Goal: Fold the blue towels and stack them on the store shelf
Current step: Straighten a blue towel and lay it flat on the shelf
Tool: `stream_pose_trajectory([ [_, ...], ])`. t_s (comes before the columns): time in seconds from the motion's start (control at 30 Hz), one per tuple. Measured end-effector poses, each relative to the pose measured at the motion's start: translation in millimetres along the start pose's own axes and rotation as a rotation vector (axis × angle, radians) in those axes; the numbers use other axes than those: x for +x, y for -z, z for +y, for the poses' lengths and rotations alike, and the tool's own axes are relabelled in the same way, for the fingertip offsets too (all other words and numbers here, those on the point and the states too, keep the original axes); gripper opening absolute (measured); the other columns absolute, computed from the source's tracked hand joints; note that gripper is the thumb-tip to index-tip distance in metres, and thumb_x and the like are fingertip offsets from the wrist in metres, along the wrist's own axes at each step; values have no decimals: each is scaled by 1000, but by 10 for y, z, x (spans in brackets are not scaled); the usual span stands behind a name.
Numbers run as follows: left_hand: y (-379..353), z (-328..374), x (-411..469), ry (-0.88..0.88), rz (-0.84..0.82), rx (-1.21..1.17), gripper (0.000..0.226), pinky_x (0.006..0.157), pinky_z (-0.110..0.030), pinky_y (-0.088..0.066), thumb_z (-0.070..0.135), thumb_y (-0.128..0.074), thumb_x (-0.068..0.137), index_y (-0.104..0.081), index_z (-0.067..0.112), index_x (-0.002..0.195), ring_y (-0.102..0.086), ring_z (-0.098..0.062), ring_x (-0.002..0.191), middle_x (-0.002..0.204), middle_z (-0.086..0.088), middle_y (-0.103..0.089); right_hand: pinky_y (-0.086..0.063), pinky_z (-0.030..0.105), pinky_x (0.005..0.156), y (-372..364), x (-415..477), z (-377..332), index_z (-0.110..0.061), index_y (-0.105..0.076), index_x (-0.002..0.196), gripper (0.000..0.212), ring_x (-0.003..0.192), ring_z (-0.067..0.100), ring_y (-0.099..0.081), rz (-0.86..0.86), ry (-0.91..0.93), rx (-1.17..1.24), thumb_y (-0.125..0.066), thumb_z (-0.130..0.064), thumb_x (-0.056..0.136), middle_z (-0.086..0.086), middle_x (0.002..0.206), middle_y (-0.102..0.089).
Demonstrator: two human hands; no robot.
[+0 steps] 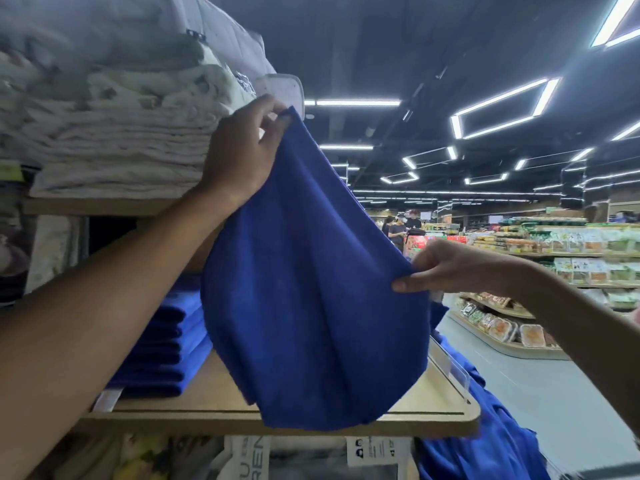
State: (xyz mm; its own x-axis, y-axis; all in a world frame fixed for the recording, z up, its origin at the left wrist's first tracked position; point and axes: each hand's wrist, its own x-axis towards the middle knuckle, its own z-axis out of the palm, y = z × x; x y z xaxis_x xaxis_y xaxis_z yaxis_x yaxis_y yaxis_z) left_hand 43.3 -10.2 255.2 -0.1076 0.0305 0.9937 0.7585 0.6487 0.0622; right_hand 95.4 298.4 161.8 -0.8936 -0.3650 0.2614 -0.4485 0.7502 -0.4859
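A blue towel [311, 289] hangs in the air in front of the wooden shelf [433, 414], sagging between two held corners. My left hand [242, 154] pinches its upper corner high up by the shelf above. My right hand [450, 268] pinches the other corner lower and to the right. A stack of folded blue towels [162, 348] lies on the shelf at the left, partly hidden behind my left forearm and the hanging towel. More loose blue cloth [491, 445] hangs below the shelf's right end.
The upper shelf holds a pile of folded white and patterned linens [114, 133]. A clear label strip [450, 368] runs along the shelf's right edge. Packaged goods [242, 459] sit below. To the right is an aisle floor [554, 393], food displays [509, 330] and people [398, 230] far off.
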Motion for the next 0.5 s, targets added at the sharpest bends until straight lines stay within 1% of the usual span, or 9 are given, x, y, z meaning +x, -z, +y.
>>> stream_pose_trajectory([
  [0.07,128,-55,12,0,10,34,30,85,-41,-52,44,-49,98,-66,21,108,-66,-20,89,94,2,-70,-35,18,50,92,-36,39,-9,-77,71,48,51,9,-47,47,-1,-21,-72,-57,74,-5,57,-57],
  [0.13,239,-114,-3,5,16,61,30,85,-43,-52,43,-49,98,-65,20,109,-65,-22,87,91,1,-68,-31,19,48,189,-59,67,-3,-74,72,56,49,9,-39,76,-10,-30,-71,-59,74,-4,53,-48],
  [0.23,372,-204,-59,18,22,84,30,84,-45,-51,41,-48,99,-63,18,112,-65,-26,91,95,-4,-69,-29,19,48,306,-83,49,-8,-77,70,53,46,6,-35,72,-18,-19,-71,-61,72,-12,49,-42],
  [0.3,447,-264,-126,4,25,96,30,82,-45,-51,41,-46,100,-61,17,112,-65,-27,92,98,-5,-69,-32,22,52,357,-84,19,-15,-78,66,48,46,4,-39,81,-5,-26,-71,-62,70,-14,48,-45],
  [0.37,506,-310,-223,-8,29,106,27,80,-44,-51,40,-46,101,-59,18,110,-66,-27,91,96,-2,-68,-47,28,63,394,-94,-23,-23,-80,65,40,57,5,-60,73,9,-39,-70,-61,71,-14,60,-65],
  [0.4,529,-338,-277,-6,34,109,26,78,-44,-51,40,-45,102,-58,18,108,-66,-27,90,93,1,-66,-54,38,79,412,-101,-37,-23,-83,73,39,75,12,-71,70,20,-51,-70,-60,74,-8,76,-76],
  [0.43,548,-370,-330,-4,41,112,24,76,-43,-50,39,-45,102,-57,19,107,-66,-27,88,90,3,-64,-53,47,94,425,-115,-49,-20,-84,81,42,92,24,-73,71,37,-63,-69,-58,76,1,90,-79],
  [0.47,568,-405,-385,-2,50,116,22,74,-42,-49,39,-45,103,-56,20,106,-65,-27,86,88,5,-63,-49,53,102,440,-129,-56,-18,-84,86,44,101,32,-71,69,58,-74,-69,-58,77,7,97,-78],
  [0.5,590,-442,-441,1,58,115,21,72,-40,-48,38,-45,103,-55,20,106,-64,-25,84,87,6,-63,-47,56,104,458,-137,-51,-17,-84,89,44,104,35,-69,65,81,-78,-69,-56,78,9,100,-78],
])
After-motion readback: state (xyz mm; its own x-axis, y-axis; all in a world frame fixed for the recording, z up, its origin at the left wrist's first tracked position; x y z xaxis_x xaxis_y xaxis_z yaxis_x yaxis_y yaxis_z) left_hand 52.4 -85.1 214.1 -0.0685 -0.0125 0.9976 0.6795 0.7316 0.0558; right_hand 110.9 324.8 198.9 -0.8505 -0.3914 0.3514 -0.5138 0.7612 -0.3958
